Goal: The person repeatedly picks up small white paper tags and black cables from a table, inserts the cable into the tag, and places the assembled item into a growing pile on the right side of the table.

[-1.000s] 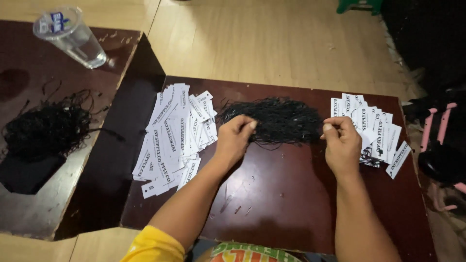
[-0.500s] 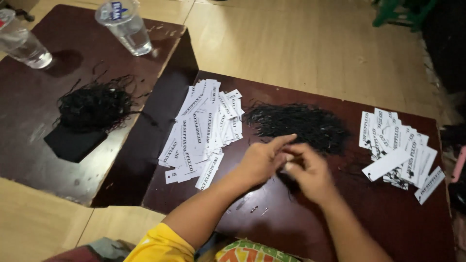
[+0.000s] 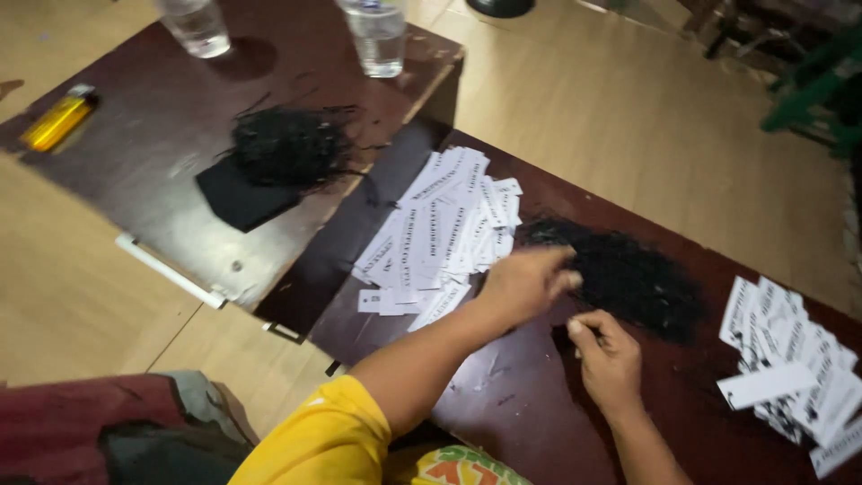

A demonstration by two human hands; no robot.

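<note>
Dark wooden table: under both hands.
Black string pile: just beyond both hands, touching the left fingertips.
White paper tags: fanned left of the left hand.
Left hand: fingers narrowly pinched at the pile's edge; what it holds, cannot tell.
Right hand: curled, thumb and forefinger pinched; blurred.

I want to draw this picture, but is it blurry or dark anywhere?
In the head view, the left hand is smeared by motion blur, and the right hand a little. The black string pile is a dark blob without detail. The white paper tags look soft. The dark table shows faint glare, and the corners are dim.
</note>
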